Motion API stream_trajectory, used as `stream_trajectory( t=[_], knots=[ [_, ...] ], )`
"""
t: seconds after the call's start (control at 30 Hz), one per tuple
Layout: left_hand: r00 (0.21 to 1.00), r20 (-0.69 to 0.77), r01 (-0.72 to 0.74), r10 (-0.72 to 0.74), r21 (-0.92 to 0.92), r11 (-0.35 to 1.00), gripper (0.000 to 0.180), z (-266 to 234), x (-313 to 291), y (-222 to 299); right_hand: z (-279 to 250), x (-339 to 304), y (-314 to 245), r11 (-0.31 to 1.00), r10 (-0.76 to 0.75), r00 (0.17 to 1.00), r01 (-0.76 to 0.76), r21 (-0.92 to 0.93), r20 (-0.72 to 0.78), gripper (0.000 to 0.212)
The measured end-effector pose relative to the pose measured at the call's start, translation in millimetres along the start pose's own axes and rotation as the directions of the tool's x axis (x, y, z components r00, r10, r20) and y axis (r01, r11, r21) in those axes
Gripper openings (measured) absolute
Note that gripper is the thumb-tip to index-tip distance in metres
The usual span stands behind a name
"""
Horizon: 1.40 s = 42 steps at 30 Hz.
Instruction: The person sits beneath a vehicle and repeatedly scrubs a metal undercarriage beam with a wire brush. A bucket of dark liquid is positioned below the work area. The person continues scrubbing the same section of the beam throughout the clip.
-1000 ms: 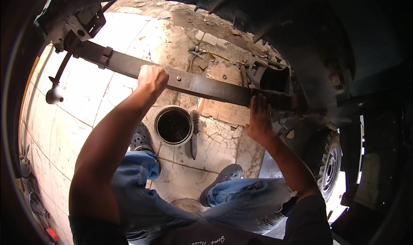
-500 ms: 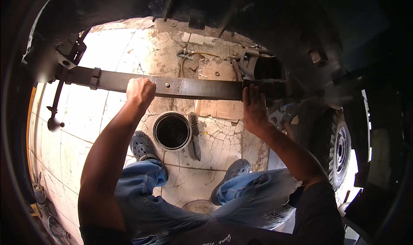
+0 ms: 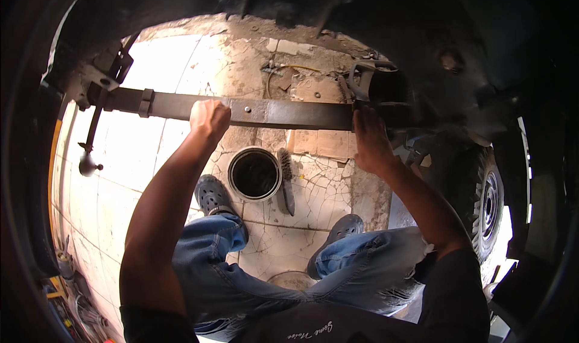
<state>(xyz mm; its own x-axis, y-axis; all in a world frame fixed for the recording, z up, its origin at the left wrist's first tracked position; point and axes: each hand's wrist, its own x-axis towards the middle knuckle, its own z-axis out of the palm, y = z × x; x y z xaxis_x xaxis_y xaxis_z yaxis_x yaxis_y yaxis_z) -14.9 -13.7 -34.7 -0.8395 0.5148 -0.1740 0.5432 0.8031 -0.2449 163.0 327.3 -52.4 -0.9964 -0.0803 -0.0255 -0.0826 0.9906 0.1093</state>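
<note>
A long, dull metal leaf spring (image 3: 295,114) runs crosswise in front of me, below the dark underside of a vehicle. My left hand (image 3: 209,119) is closed around its lower edge, left of a small round bolt head (image 3: 248,110). Farther right, my right hand (image 3: 372,141) lies against the spring where it turns dark, its fingers stretched upward. The undersides of those fingers are hidden. A metal clip (image 3: 146,103) wraps the spring near its left end.
Below the spring stand an open round can (image 3: 255,173) and a wire brush (image 3: 286,177) on cracked tiles. A linkage rod with a ball end (image 3: 89,165) hangs at left. A tyre (image 3: 487,204) stands at right. Cardboard (image 3: 319,143) and a yellow hose (image 3: 297,66) lie beyond.
The view has shifted, so the whole scene sits slightly farther right and higher. Both hands stay at about the same places on the leaf spring.
</note>
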Motion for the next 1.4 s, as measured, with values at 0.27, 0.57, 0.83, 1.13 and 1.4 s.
stream_trajectory(
  t=[0.27, 0.57, 0.83, 1.13, 1.4],
  knots=[
    [0.998, 0.055, 0.000, -0.003, 0.053, 0.999, 0.015, -5, 4, 9, -9, 2, 1, 0.998, 0.028, 0.997, -0.024, -0.057, 0.074, 0.095],
    [0.996, 0.074, 0.049, -0.048, -0.002, 0.999, 0.015, -2, 3, 3, -9, 13, 8, 0.998, -0.048, 0.999, 0.047, 0.037, 0.016, 0.094],
    [0.989, 0.143, 0.027, -0.039, 0.079, 0.996, 0.012, -8, 8, 14, -1, 10, 1, 0.997, 0.071, 0.997, -0.071, -0.032, 0.010, 0.096],
    [0.998, -0.007, 0.065, -0.065, 0.020, 0.998, 0.015, 6, 8, 8, -2, 6, 1, 1.000, 0.025, 1.000, -0.025, -0.003, 0.011, 0.102],
    [0.990, 0.139, 0.022, -0.035, 0.089, 0.996, 0.016, -11, 12, 17, -4, 6, 1, 0.998, 0.040, 0.999, -0.042, -0.048, -0.031, 0.094]
  ],
)
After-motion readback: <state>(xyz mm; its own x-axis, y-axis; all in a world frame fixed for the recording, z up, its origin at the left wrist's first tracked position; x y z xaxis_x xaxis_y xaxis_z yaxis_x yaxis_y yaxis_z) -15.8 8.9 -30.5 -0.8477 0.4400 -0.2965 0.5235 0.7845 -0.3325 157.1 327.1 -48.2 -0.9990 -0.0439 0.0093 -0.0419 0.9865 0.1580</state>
